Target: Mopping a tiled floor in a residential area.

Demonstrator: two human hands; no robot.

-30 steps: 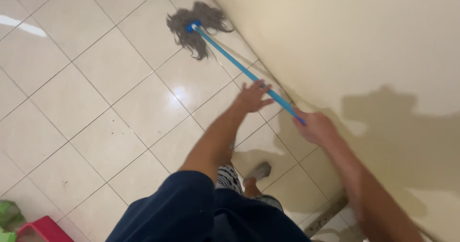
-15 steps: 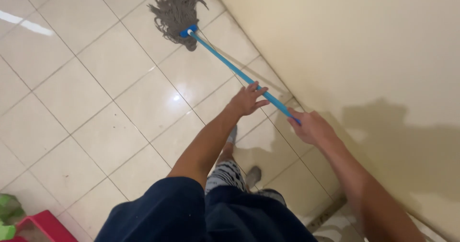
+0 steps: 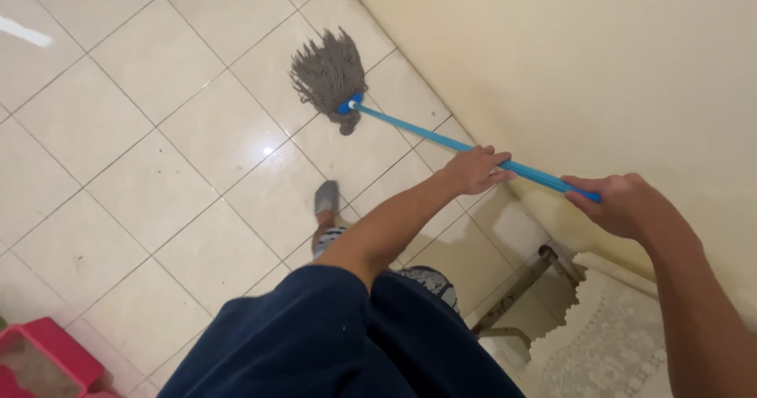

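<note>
Mop handle point(image 3: 426, 132) in both hands, left point(image 3: 475, 170), right point(image 3: 619, 203).

both arms reach forward, the left nearly straight, the right bent in from the lower right corner. the left hand point(image 3: 475, 169) lies palm down, fingers curled in a loose grip; the right hand point(image 3: 623, 205) is fisted tight, though its fingertips seem hidden underneath.
</note>
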